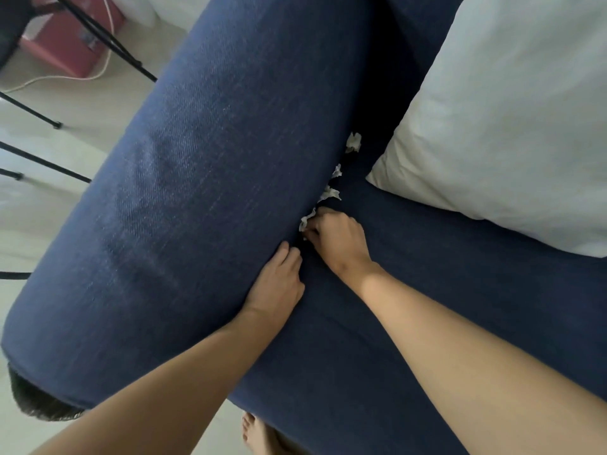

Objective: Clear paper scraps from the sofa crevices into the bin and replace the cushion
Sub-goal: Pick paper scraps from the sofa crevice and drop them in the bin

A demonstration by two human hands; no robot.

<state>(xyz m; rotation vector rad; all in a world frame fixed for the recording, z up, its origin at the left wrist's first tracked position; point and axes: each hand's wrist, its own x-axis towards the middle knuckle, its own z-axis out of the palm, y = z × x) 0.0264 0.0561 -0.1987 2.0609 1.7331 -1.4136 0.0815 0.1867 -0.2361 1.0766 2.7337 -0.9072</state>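
A dark blue sofa fills the view, its rounded armrest (210,178) on the left and its seat (427,290) on the right. White paper scraps stick out of the crevice between them: one far up (353,142), two lower (337,171) (329,193). My right hand (335,239) is at the crevice, fingers pinched on the nearest scrap (306,221). My left hand (279,282) lies flat against the armrest's inner side just below, pressing it aside. A large white cushion (512,119) rests on the seat at upper right. No bin shows.
Pale floor lies left of the sofa, with thin black stand legs (42,162), a red box (65,41) and a white cable (59,81). A dark rounded object (36,402) sits by the armrest's front end. My bare foot (253,431) stands at the bottom edge.
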